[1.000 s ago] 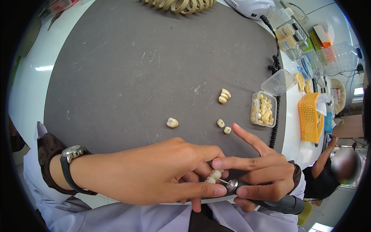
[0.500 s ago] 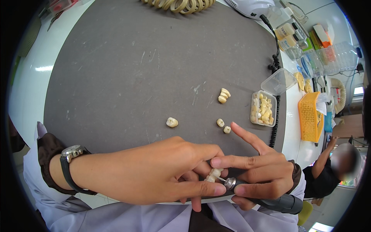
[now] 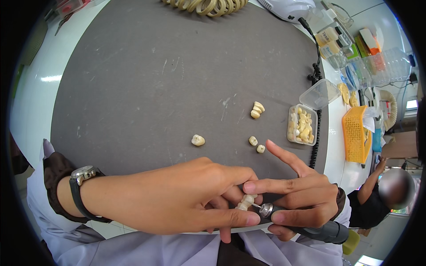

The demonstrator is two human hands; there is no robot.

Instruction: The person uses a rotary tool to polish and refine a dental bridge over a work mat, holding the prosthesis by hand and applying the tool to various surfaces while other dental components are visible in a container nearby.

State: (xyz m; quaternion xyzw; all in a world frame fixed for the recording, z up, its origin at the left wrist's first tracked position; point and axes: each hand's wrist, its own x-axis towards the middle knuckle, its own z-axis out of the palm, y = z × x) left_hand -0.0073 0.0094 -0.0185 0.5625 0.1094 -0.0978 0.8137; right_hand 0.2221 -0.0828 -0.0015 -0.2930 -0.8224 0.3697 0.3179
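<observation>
Between the fingers and thumb of my left hand is a whitish dental bridge of joined tooth crowns. My right hand grips a dark rotary handpiece with a silver collar. Its thin bur reaches the bridge, seemingly touching it. One right finger rests beside the bridge against my left fingers, and another points out over the mat. Beyond my hands lie a single crown, two smaller crowns near each other, and a joined group of crowns.
A clear box of tooth pieces stands with its lid raised at the grey mat's right edge. A coiled black cord runs beside it. Farther right are a yellow basket, bottles and a person. A beige coiled hose lies at the back.
Almost nothing differs. Both hands keep their hold, with the handpiece and bridge shifted only very slightly.
</observation>
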